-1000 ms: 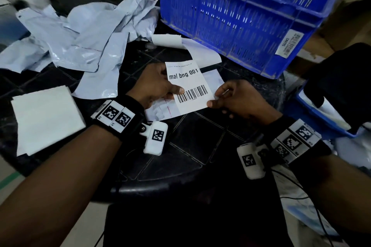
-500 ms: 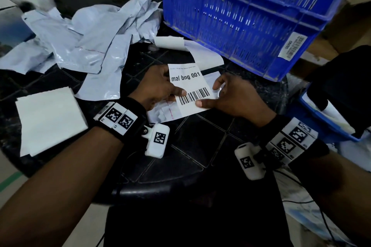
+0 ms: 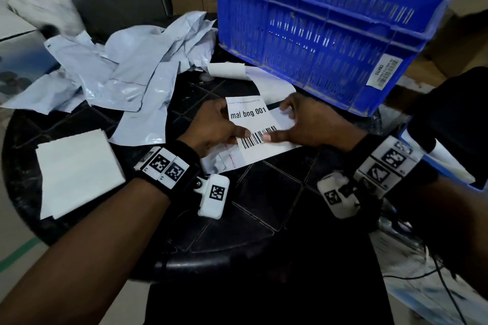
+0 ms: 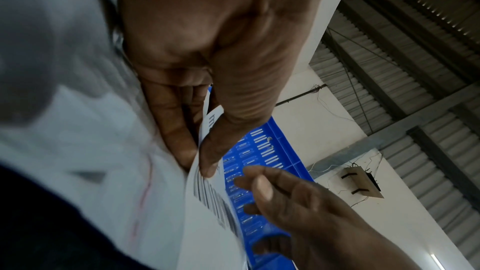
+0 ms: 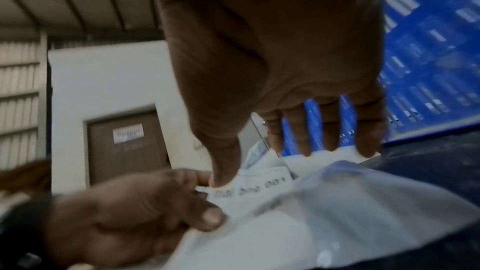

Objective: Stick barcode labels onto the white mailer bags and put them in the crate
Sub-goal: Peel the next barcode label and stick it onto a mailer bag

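Observation:
A white barcode label (image 3: 250,124) printed "mal bng 001" lies tilted over a white mailer bag (image 3: 224,159) on the black round table (image 3: 264,206). My left hand (image 3: 232,132) pinches the label's left edge, thumb on top by the barcode; the left wrist view shows this pinch on the label (image 4: 207,202). My right hand (image 3: 303,124) lies flat at the label's right side. Its thumb presses the barcode, and its straight fingertips (image 5: 366,149) rest on the bag's far edge. The blue slotted crate (image 3: 317,34) stands just behind both hands.
A crumpled pile of white mailer bags (image 3: 126,74) covers the table's back left. A stack of white sheets (image 3: 76,171) sits at the front left. A curled strip of label backing (image 3: 227,71) lies by the crate. A blue tray (image 3: 449,174) and a black object (image 3: 462,113) stand at the right.
My right hand left the label's lower right corner and came down flat, thumb on the barcode. The label has sunk closer to the bag. My left hand keeps its pinch.

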{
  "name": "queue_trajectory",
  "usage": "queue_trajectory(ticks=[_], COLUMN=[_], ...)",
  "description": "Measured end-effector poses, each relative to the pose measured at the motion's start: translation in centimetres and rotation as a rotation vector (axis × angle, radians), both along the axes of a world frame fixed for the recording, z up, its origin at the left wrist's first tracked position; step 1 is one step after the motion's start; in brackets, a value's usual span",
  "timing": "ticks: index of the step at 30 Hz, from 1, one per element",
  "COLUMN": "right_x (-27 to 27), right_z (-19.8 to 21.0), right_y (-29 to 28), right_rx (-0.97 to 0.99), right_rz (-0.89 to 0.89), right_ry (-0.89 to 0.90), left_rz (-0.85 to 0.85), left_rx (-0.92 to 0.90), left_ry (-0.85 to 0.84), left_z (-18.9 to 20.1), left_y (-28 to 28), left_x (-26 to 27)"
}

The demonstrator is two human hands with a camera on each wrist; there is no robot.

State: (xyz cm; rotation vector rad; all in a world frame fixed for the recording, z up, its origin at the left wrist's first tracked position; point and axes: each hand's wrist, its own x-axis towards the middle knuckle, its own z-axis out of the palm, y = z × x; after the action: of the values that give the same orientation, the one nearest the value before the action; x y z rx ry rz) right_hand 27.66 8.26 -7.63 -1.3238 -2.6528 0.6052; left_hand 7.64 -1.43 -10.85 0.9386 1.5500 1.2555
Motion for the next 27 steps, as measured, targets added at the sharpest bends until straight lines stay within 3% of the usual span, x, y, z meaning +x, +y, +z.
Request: queue_trajectory(ticks=[5, 11, 20, 27], right_x=[-3.0, -4.2, -3.8, -2.0], right_z=[0.5, -0.4, 1.5, 2.5], right_y=[2.1, 4.1, 5.4, 5.9], right_rx=[-0.047, -0.08, -0.363, -0.565], right_rz=[0.144, 0.022, 0.042, 0.126], right_ry=[-0.072, -0.071, -0.071, 0.061], left_rz=[-0.006, 0.012, 0.077, 0.133], left_rx=[0.003, -0.013, -0.03, 0.058], left_ry=[-0.005, 0.009, 0.057, 0.127], left_z=[-0.1, 0.0, 0.4, 0.8], left_y=[0.2, 0.2, 0.0, -0.1], left_x=[-0.1, -0.1, 0.2, 0.3])
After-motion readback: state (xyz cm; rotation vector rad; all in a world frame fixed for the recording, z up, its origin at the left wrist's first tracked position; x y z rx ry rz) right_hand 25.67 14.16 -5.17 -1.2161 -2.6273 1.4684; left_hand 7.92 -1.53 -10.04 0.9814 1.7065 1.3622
